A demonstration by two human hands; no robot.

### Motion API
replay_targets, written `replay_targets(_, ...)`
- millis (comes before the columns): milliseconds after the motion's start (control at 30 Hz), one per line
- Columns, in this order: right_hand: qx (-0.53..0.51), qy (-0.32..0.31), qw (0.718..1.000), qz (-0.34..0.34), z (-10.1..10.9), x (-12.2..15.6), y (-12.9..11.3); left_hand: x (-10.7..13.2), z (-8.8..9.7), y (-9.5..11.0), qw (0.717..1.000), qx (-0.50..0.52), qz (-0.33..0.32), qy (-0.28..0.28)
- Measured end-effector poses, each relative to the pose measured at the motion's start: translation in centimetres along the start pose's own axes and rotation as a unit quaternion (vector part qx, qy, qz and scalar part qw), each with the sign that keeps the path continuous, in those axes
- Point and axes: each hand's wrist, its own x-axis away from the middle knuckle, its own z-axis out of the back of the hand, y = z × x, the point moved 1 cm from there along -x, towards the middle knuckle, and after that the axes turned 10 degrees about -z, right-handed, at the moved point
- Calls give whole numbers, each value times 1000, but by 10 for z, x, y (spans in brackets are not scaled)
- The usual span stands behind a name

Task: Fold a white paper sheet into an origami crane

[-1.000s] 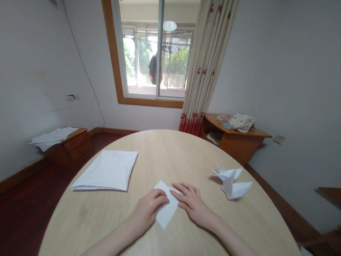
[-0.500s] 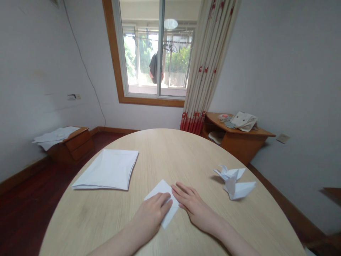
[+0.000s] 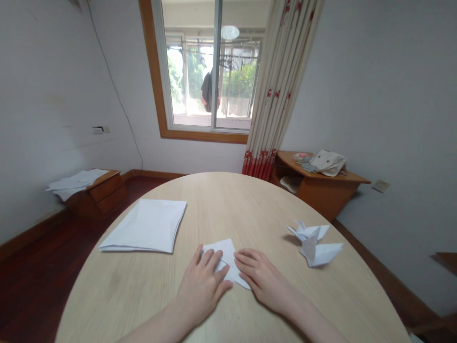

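A small folded piece of white paper (image 3: 226,248) lies flat on the round wooden table (image 3: 221,205), between my two hands. Spread fingers of my left hand (image 3: 204,283) rest on the paper's left part, with the thumb and forefinger near its lower edge. My right hand (image 3: 261,277) lies on the right edge of the paper, fingers stretched out and close together. A crease line shows across the paper beside the left fingers. Part of the sheet is hidden under both hands.
At the table's left sits a stack of white paper (image 3: 146,226). Two folded paper figures (image 3: 321,253) stand on the right side. Beyond the table are a low wooden cabinet (image 3: 107,190) with papers, a corner desk (image 3: 317,193) and a curtain (image 3: 276,90).
The small folded paper has turned, its top corner shifting right. My left hand has spread its fingers and moved slightly left. The right hand has shifted a little right and down.
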Motion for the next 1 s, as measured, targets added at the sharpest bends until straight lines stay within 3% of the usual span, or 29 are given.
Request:
replay_targets(333,16,26,999,24,1,3,-7,0,-2,-3,998,-38,55,10)
replay_targets(533,8,68,995,68,-8,3,-3,-2,5,-3,995,-33,88,-40)
replay_targets(1000,4,89,992,91,-7,3,-1,-5,3,-10,993,-13,71,-89)
